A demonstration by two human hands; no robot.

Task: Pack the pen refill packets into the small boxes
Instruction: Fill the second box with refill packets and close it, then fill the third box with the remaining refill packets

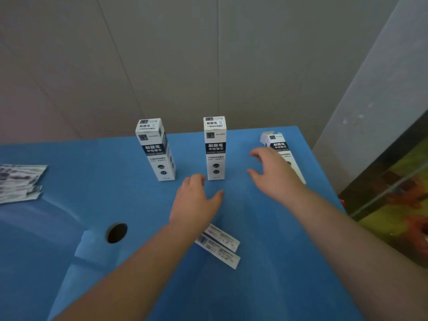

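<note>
Two tall white-and-navy printed cardboard boxes stand upright near the far edge of the blue foam-covered surface [266, 262], left box [155, 148] and middle box [215, 147], top flaps shut, so they look packed and parked out of the way. Third box of the same kind [276, 145] lies tilted by the far right corner with its top flap open, probably next to fill. Right hand [275, 176] hovers just in front of it, fingers spread wide, holding nothing, looks set to grab it. Left hand [196, 200] is relaxed and empty near the middle box base. Two flat white refill packets [222, 247] lie by the left wrist, within easy reach; the loose stack of packets [18, 181] sits at the left edge as supply
</note>
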